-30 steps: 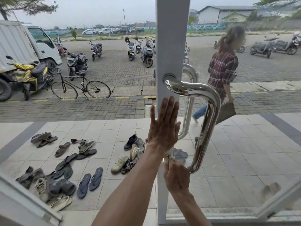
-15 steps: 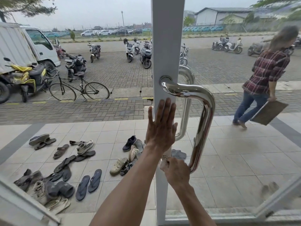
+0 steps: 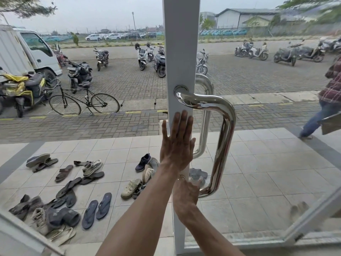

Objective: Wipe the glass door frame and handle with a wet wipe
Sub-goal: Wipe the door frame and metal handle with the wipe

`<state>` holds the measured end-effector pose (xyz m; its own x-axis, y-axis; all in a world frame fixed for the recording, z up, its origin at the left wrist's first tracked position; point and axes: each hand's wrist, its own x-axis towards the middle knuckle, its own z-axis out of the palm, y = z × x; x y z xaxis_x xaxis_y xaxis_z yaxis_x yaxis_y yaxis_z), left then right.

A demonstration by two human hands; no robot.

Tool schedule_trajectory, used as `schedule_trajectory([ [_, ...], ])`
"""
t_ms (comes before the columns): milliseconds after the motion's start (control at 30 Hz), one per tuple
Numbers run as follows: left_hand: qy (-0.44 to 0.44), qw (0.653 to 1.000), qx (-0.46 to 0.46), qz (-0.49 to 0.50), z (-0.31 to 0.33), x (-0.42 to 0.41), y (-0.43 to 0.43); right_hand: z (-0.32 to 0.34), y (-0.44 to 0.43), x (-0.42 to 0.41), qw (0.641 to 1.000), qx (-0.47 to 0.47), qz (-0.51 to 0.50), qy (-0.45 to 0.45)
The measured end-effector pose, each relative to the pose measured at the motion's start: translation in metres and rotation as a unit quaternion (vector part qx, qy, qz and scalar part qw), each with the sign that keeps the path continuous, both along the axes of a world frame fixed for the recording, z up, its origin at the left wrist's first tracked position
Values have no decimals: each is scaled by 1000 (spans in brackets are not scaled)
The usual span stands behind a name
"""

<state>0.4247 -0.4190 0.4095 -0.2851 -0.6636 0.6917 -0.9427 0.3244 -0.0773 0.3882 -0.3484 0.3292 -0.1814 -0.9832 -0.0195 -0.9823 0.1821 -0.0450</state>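
The white door frame (image 3: 180, 52) stands upright in the middle, with glass on both sides. A chrome handle (image 3: 226, 137) bends out from it and curves down to a lower mount. My left hand (image 3: 177, 145) lies flat and open on the frame, just below the upper mount. My right hand (image 3: 186, 197) presses against the frame at the handle's lower end, fingers curled. The wet wipe is hidden under that hand.
Through the glass, several sandals and shoes (image 3: 88, 182) lie scattered on the tiled porch. A bicycle (image 3: 84, 102), motorbikes (image 3: 142, 56) and a white truck (image 3: 27, 50) stand beyond. A person in a plaid shirt (image 3: 330, 93) walks at the right edge. The door's bottom rail (image 3: 258, 242) runs low on the right.
The person outside has walked from behind the handle to the far right edge. My right hand has shifted slightly along the frame by the lower mount. My left hand stays flat.
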Motion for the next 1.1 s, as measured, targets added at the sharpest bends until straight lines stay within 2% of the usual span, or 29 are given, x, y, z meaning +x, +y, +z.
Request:
schedule_trajectory([
  [167, -3, 1000, 1, 3, 1, 2, -1, -3, 4, 4, 994, 14, 52, 100],
  [233, -5, 1000, 6, 4, 2, 2, -2, -4, -9, 12, 995, 30, 52, 84],
  [400, -15, 1000, 21, 9, 3, 2, -2, -15, -24, 14, 994, -17, 63, 83],
  [567, -11, 1000, 21, 16, 1, 1, -1, -29, -1, -13, 986, -27, 89, 141],
  [733, -9, 1000, 9, 9, 0, 2, -2, -32, 16, -49, 958, -30, 194, 211],
  [867, -10, 1000, 19, 12, 2, 0, 0, -22, 13, -84, 906, -40, 288, 308],
  [1000, -25, 999, 34, 17, 3, 2, 0, -2, 12, -105, 813, -80, 323, 477],
  [1100, -25, 999, 42, 14, 4, 1, 0, 3, 19, -114, 750, -50, 345, 562],
])
